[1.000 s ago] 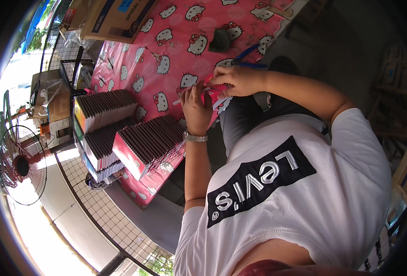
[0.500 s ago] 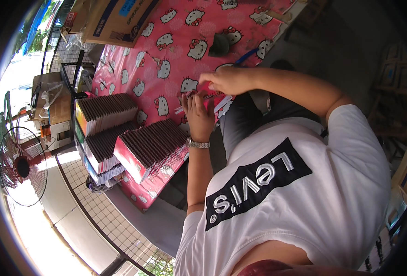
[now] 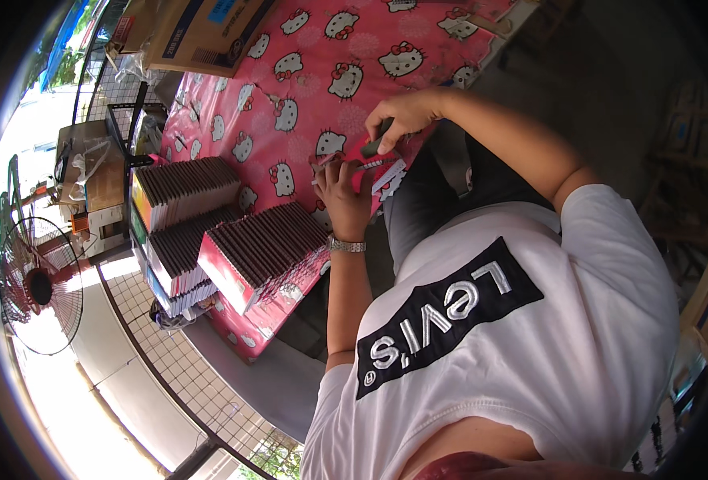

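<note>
Near the table's front edge lies a spiral notebook with a pink cover and white pages, partly hidden by my hands. My left hand, with a metal-band watch on its wrist, holds the notebook's left side with bent fingers. Just above the notebook, my right hand is closed around a small dark green block. The block's lower end is close to the notebook's spiral edge; whether they touch I cannot tell.
Left of my left hand stand stacks of spiral notebooks, with more stacks behind. A cardboard box sits at the far left of the pink patterned tablecloth. A standing fan is at the left.
My right hand has picked up the dark green block from the tablecloth and brought it to the notebook. The blue strip near my right forearm is out of sight. My left hand has barely moved.
</note>
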`<action>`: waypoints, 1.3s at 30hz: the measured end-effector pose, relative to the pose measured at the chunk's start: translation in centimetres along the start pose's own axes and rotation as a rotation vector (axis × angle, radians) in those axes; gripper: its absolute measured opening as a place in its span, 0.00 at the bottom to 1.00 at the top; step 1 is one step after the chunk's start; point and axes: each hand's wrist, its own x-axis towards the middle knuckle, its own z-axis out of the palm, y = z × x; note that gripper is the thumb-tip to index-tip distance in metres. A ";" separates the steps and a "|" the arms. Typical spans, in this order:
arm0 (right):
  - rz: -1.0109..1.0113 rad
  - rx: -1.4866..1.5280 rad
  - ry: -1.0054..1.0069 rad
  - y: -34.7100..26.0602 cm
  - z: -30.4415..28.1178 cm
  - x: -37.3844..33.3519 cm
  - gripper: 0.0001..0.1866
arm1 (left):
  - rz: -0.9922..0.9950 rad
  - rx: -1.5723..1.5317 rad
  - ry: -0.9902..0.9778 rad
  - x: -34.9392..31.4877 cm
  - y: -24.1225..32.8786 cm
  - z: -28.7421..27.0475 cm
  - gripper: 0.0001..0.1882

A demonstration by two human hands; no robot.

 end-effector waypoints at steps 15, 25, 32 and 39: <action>-0.108 0.451 -0.035 -0.3 0.3 1.5 0.24 | -0.077 -0.276 0.064 0.2 -2.6 -1.7 0.16; 0.081 0.082 0.035 -2.1 0.6 2.4 0.21 | -0.174 -0.430 -0.049 0.2 -3.9 -1.2 0.15; 0.016 0.109 -0.006 -1.3 0.0 3.2 0.19 | -0.200 -0.598 -0.115 0.8 -3.9 -1.7 0.14; -0.072 0.110 0.048 -0.6 -0.1 3.3 0.21 | -0.248 -0.682 -0.135 1.1 -4.2 -1.6 0.14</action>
